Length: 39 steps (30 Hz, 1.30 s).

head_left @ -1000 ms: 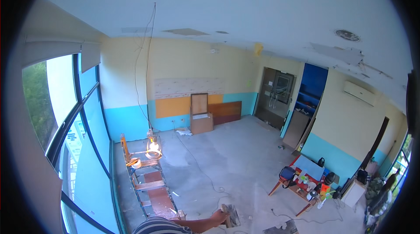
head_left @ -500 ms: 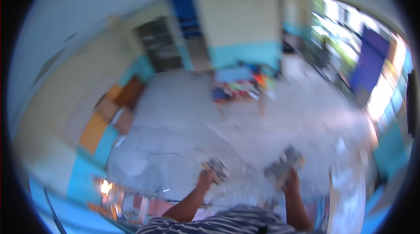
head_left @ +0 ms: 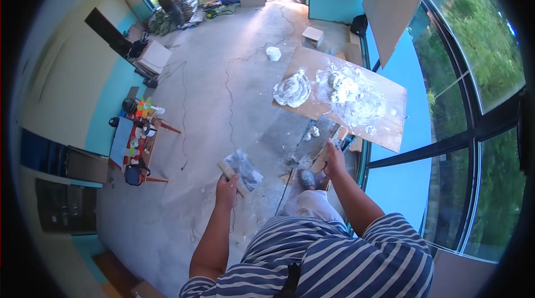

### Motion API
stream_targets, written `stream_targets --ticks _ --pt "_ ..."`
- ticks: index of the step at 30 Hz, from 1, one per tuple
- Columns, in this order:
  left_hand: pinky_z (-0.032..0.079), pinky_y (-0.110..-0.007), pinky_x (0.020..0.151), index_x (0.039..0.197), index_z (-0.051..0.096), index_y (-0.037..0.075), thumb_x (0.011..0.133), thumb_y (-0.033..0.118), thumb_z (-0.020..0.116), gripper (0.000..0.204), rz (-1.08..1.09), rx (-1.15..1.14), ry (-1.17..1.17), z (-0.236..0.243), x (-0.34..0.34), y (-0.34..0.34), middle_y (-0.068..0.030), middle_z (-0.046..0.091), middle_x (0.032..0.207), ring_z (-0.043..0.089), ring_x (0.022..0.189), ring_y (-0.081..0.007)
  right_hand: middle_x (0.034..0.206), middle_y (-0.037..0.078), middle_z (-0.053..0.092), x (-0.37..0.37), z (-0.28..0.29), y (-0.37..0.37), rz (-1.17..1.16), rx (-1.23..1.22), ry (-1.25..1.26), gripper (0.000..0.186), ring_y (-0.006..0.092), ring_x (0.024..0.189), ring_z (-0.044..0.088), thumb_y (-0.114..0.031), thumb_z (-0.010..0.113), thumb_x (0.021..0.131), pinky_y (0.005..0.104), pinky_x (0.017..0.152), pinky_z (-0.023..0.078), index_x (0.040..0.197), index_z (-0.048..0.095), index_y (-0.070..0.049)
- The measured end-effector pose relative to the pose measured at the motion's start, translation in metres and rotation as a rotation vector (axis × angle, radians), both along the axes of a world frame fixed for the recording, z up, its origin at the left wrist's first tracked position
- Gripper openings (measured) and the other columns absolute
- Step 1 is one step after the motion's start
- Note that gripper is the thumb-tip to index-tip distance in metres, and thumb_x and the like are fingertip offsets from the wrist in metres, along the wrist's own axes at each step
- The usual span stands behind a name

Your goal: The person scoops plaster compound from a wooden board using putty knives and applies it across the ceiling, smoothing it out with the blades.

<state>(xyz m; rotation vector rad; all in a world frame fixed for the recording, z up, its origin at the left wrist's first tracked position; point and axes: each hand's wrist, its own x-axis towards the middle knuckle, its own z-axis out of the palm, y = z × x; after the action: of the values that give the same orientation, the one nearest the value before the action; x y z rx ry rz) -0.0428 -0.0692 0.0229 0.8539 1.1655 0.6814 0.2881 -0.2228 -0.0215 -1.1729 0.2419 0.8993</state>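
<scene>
A turn has brought the paste-smeared board [head_left: 309,63] upper right, nearer the right hand [head_left: 335,161], gripping a flat tool [head_left: 321,160]; left hand [head_left: 226,184] grips a plate [head_left: 245,169].

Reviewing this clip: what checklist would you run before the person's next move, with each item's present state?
1. Left hand grips the flat grey rectangular tool with white smears: ok.
2. Right hand grips the long, tan, flat-edged tool: ok.
3. Face of the grey tool free of smears: not ok.
4. Mounded white paste present on the brown rectangular board: ok.
5. Firm footing under the grey shoe: cannot tell.
6. Co-worker in dark clothing clear of both hands: ok, across the room.
</scene>
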Motion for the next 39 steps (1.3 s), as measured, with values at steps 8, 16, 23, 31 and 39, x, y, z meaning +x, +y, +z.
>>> stream_targets --ticks 8,16,23,31,39 --pt "0.05 -0.033 0.068 0.109 0.06 0.0 0.085 0.015 0.066 0.029 -0.482 -0.061 0.175 -0.073 0.219 0.051 -0.0077 0.064 0.094 0.062 0.08 -0.0168 0.115 0.012 0.058 0.109 -0.078 -0.031 -0.273 -0.132 0.004 0.05 0.0273 0.102 0.061 -0.036 0.058 0.095 0.0461 0.086 0.051 0.131 0.045 -0.006" --pt "0.05 -0.042 0.08 0.113 0.059 -0.001 0.087 0.021 0.063 0.034 -0.751 0.368 0.517 -0.125 0.384 0.085 -0.0179 0.065 0.102 0.064 0.091 -0.0306 0.118 0.017 0.057 0.202 -0.127 0.014 -0.133 -0.402 -0.239 0.065 0.0286 0.104 0.058 -0.039 0.064 0.09 0.0422 0.087 0.05 0.136 0.041 0.001" --pt "0.048 -0.047 0.086 0.108 0.061 0.002 0.083 0.018 0.062 0.03 -0.929 1.022 0.538 -0.101 0.475 0.084 -0.02 0.064 0.107 0.06 0.097 -0.0394 0.114 0.021 0.06 0.232 -0.148 0.063 -0.1 -0.63 -0.289 0.062 0.0305 0.102 0.06 -0.039 0.064 0.089 0.0411 0.089 0.048 0.129 0.049 0.006" --pt "0.048 -0.047 0.086 0.105 0.062 0.006 0.081 0.01 0.054 0.025 -1.094 1.02 0.711 -0.124 0.527 0.077 -0.014 0.066 0.107 0.06 0.099 -0.0369 0.117 0.026 0.059 0.243 -0.176 0.086 -0.035 -0.78 -0.312 0.07 0.0357 0.105 0.06 -0.045 0.06 0.089 0.0405 0.089 0.047 0.129 0.047 0.01" --pt "0.048 -0.047 0.09 0.107 0.062 0.005 0.081 0.009 0.053 0.028 -1.259 0.837 0.661 -0.108 0.535 0.074 -0.0167 0.067 0.107 0.06 0.105 -0.0376 0.1 0.012 0.059 0.26 -0.172 0.068 -0.172 -0.388 -0.077 0.06 0.0243 0.089 0.061 -0.045 0.063 0.09 0.0393 0.074 0.052 0.122 0.05 0.004"
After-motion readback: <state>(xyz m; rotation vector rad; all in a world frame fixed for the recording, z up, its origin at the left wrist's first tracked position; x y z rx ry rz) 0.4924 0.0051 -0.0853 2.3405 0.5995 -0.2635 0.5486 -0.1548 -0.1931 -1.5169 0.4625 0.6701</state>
